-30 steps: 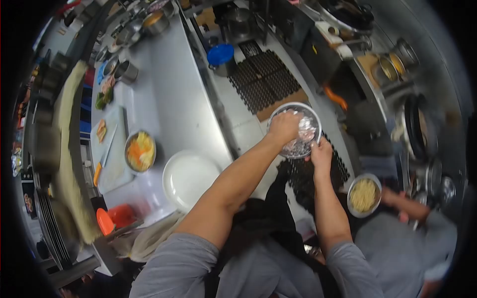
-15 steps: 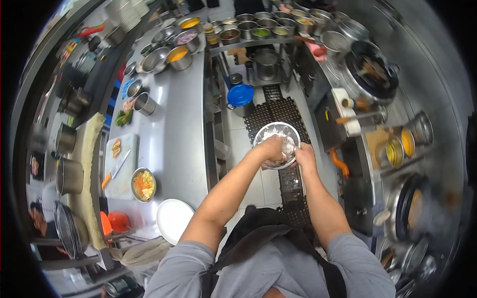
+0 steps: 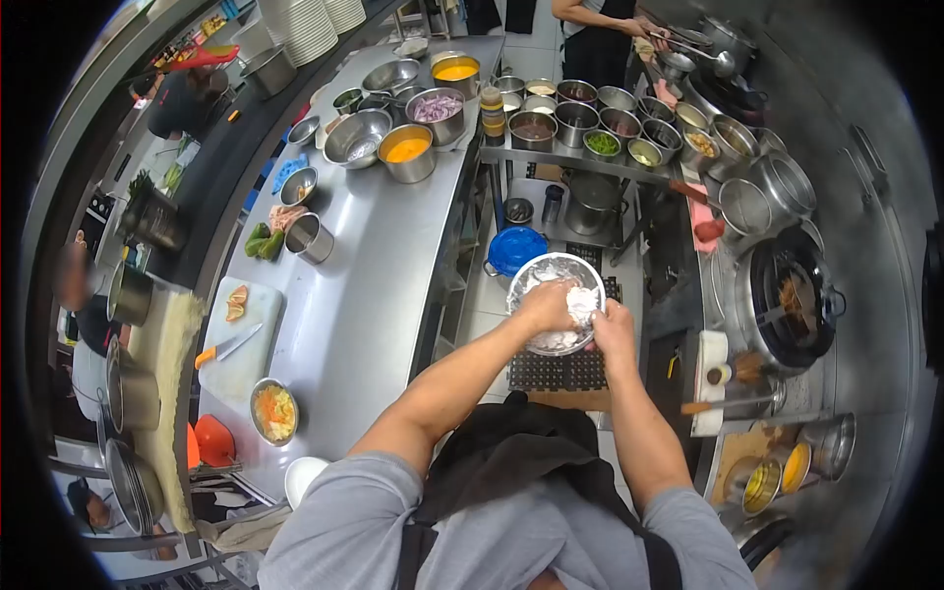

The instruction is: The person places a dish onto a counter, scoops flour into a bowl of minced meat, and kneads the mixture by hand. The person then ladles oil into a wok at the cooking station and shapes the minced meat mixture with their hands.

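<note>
A metal bowl (image 3: 518,285) with white, flour-like powder (image 3: 559,267) is held in front of me, above the floor. My right hand (image 3: 615,329) grips its right rim, fingers wrapped round the edge. Inside the bowl is my left hand (image 3: 548,305), knuckles up and fingers pointing down into the powder; the fingertips are hidden. Beside it lies a white-coated lump (image 3: 582,303), whose kind I cannot make out.
On the left, a steel counter (image 3: 364,295) bears a cutting board (image 3: 246,305) with a knife (image 3: 231,344), plus a bowl of shredded vegetables (image 3: 274,411). A blue-lidded pot (image 3: 517,252) stands beyond my bowl. Right are a wok (image 3: 792,300) and a ladle (image 3: 733,403). A co-worker (image 3: 595,39) stands ahead.
My view has shifted forward and tilted up, bringing the co-worker and far containers into fuller view. My left hand has shifted within the bowl; my right hand keeps gripping the rim.
</note>
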Motion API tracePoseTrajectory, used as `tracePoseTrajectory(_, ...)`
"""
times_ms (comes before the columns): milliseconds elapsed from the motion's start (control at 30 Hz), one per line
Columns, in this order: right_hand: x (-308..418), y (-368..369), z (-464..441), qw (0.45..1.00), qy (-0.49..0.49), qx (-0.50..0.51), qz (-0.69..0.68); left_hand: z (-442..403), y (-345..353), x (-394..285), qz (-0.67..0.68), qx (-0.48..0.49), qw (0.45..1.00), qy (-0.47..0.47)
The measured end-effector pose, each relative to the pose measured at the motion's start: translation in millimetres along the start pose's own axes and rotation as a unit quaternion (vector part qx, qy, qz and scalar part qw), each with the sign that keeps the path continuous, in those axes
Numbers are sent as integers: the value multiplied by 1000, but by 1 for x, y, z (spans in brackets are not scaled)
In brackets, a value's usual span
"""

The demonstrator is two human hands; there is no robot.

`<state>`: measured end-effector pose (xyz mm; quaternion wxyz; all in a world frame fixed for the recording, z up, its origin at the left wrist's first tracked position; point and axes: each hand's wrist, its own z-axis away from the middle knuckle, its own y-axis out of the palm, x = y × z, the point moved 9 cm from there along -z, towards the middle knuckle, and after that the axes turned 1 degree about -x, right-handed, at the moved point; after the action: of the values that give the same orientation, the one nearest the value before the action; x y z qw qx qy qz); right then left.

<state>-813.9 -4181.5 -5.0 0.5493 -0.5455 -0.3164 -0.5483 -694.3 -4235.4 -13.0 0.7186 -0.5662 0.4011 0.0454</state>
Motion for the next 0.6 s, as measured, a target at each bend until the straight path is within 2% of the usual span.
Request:
tracePoseTrajectory(33,6,-4,-20,999,-5,8,46,-18,-11,4,-10,-14,999,-33)
tracePoseTrajectory(67,12,-5,-41,996,-10,17,91,-35,-18,7,-22,-63,998,-7)
tracePoseTrajectory(200,21,10,-120,990,-6,58,126,-99,-47,36,-67,-60,994,-65)
tracePoseTrajectory(300,27,36,-193,981,-14,112,156,-132,-78,70,-119,-121,981,-93)
tracePoseTrajectory(400,36,84,-244,960,-44,206,185,-144,-121,106,-135,-161,959,-192)
tracePoseTrajectory(433,42,105,-254,953,-42,247,170,-144,-132,123,-136,-137,954,-231)
tracePoseTrajectory(500,43,149,-273,946,-38,275,168,-136,-150,162,-153,-165,941,-254)
tracePoseTrajectory(533,49,172,-276,938,-48,299,170,-128,-159,178,-113,-118,944,-286)
tracePoseTrajectory(600,57,220,-276,934,-14,348,78,-102,-184,186,-48,-23,935,-352)
